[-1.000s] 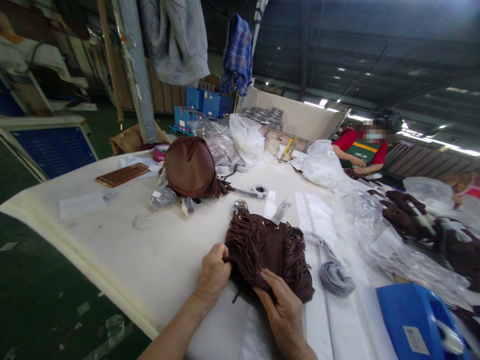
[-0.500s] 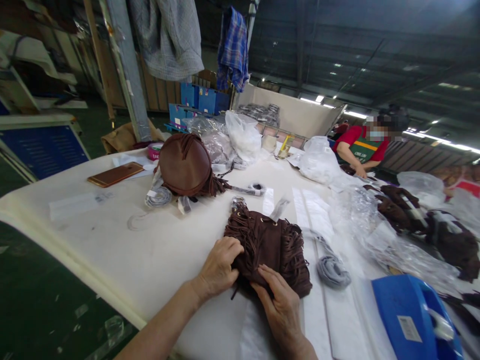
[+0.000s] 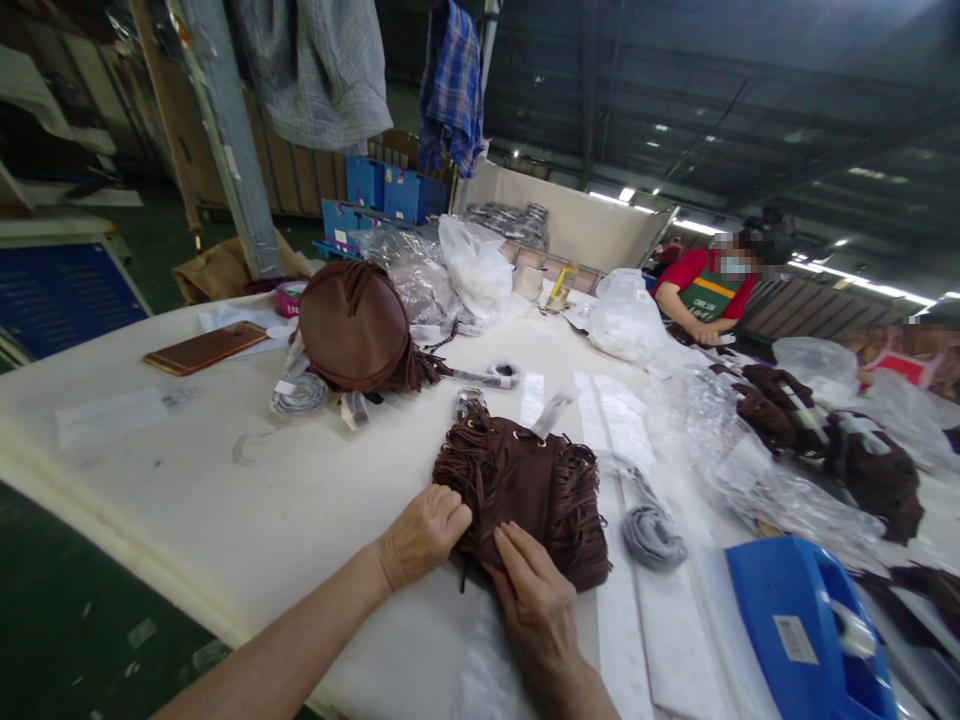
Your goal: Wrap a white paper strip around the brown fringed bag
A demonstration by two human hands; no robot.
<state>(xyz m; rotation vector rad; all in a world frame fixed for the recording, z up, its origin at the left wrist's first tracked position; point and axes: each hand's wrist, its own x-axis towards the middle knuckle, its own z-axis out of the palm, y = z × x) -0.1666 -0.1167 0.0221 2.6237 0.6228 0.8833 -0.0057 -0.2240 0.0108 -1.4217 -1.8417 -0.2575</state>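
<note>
A dark brown fringed handbag lies on the white table, with metal eyelets along its top edge. My left hand is closed at the bag's left side, its fingers curled into the fringe strands. My right hand grips the bag's lower edge, fingers long over the front and thumb below them. A clear plastic-wrapped tag stands up at the bag's top. Right of the bag lies a rolled grey wrapped strap. Behind, a smooth brown round bag with tassels rests on the table.
A phone and a pink tape roll lie at the left. Clear plastic bags spread along the back and right. A blue plastic container stands at front right. A co-worker in a green apron works across the table.
The view has shifted slightly, so most things sit further left in the picture. Both hands keep their places on the fringed bag, with the left fingers curled more tightly.
</note>
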